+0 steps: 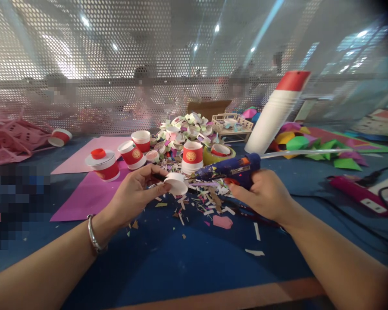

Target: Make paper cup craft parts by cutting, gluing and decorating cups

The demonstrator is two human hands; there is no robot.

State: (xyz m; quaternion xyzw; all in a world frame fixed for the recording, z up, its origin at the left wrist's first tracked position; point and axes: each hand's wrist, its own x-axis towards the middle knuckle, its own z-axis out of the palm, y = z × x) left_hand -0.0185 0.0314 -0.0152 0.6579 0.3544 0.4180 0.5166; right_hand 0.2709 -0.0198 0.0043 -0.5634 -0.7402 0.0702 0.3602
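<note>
Between the thumb and fingers of my left hand (137,189) is a small white paper cup piece (176,184), its round side turned toward me. My right hand (267,193) grips a blue hot glue gun (242,168) with a clear glue stick (304,152) out of its back. The gun's nozzle points left and is close to the cup piece; whether they touch I cannot tell. Just behind them stands an upside-down red and white paper cup (192,157) with a gold emblem. Paper scraps (210,202) lie beneath both hands.
Red and white cups (132,155) and a lidded cup (103,165) stand left on pink and purple paper (84,200). A heap of cut cup pieces (184,129) lies behind. A tall leaning cup stack (274,116), coloured paper (330,150) and a pink power strip (358,193) with cords are right.
</note>
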